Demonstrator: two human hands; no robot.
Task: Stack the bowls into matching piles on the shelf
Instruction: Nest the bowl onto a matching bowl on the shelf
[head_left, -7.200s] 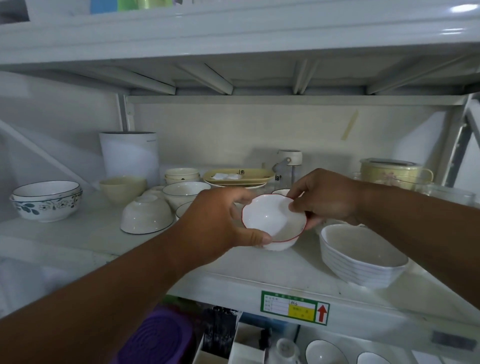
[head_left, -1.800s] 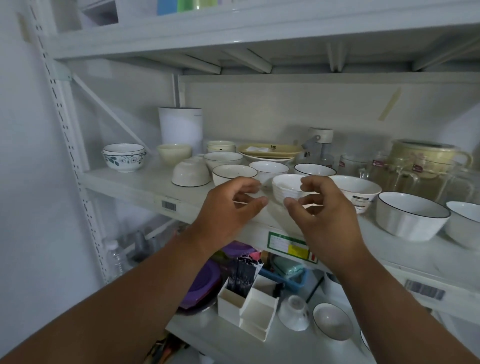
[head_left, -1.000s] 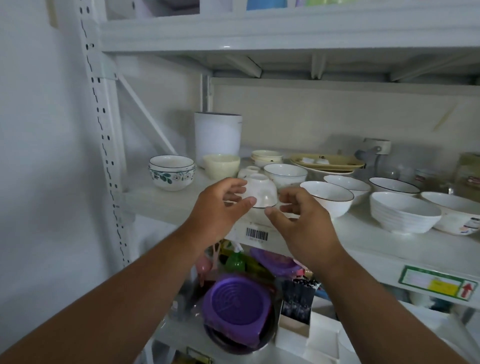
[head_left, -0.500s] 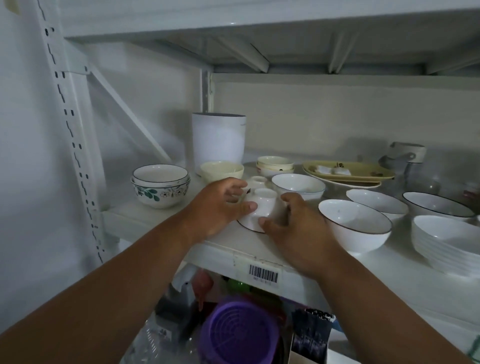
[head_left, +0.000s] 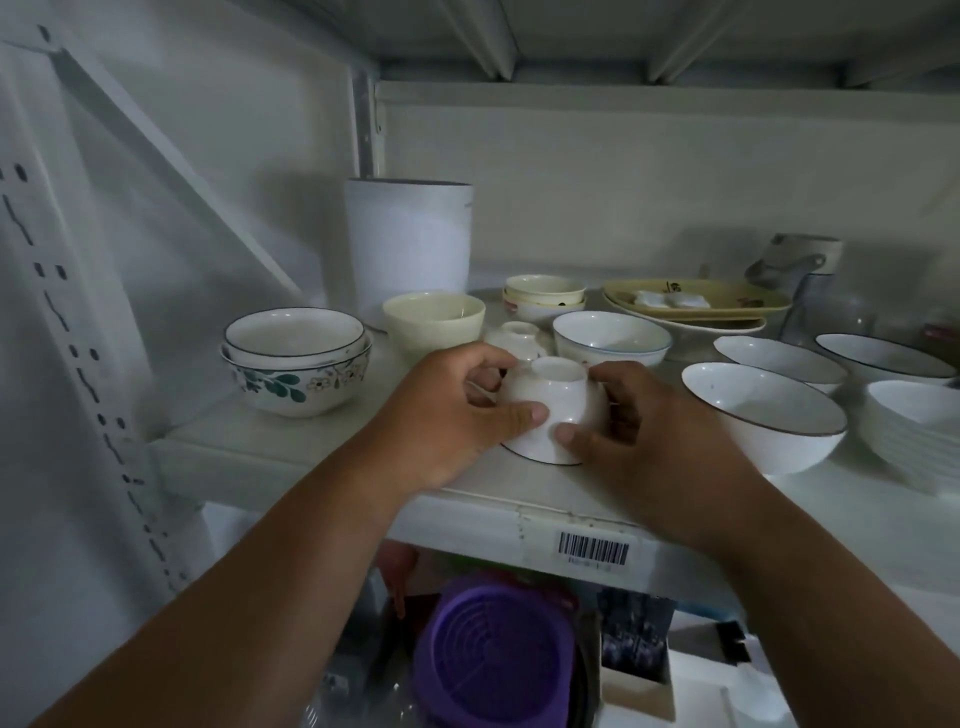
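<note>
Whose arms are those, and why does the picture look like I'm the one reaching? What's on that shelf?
There is no machine here. A person wears a camera on their head, so you see what they see, looking down at their own arms.

The left hand and the right hand are both wrapped around a small white bowl that is turned upside down near the front of the white shelf.

Around it stand more dishes: a flower-patterned bowl stack to the left, a pale yellow bowl behind, a tall white container at the back, and a big white bowl to the right. Below, a purple round thing sits on a lower shelf.
</note>
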